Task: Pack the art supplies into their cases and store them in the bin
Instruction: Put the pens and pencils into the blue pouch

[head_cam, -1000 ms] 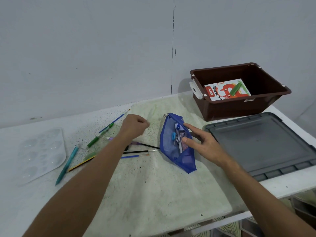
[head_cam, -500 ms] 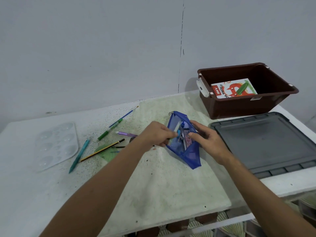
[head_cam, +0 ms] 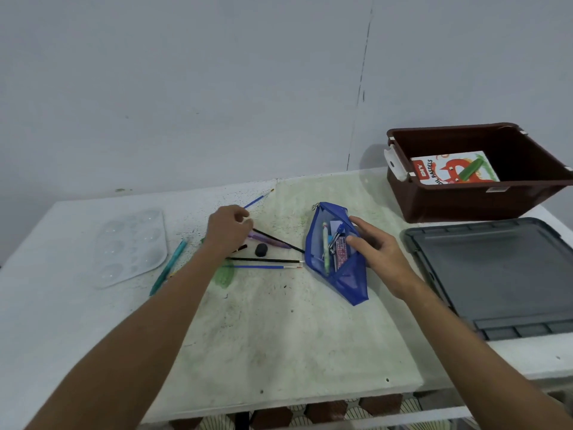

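Presently the left hand sits over the loose tools at mid-tabletop, fingers curled down around the near end of a purple pen and a black-handled brush; whether it actually grips either one cannot be told from this angle. The right hand rests on the right edge of the blue mesh pencil case, thumb and fingers spread against the fabric, holding the unzipped mouth apart. Inside the case: a white-green pen, a blue-topped item and a patterned pink piece, all lying lengthwise.

Just left of the case lie two more thin brushes, one black and one blue-handled, roughly parallel, tips pointing toward the case. A small black eraser lies between them and the left hand. A further blue brush lies beyond the hand, angled toward the wall. A teal pen lies well to the left, beside a clear plastic paint palette. A green smear marks the stained mat that covers the middle of the white tabletop.

At far right stands the brown bin, open, with a box of oil pastels flat inside and a green stick lying on it. The grey bin lid lies flat on the tabletop in front of the bin, just right of the right hand.
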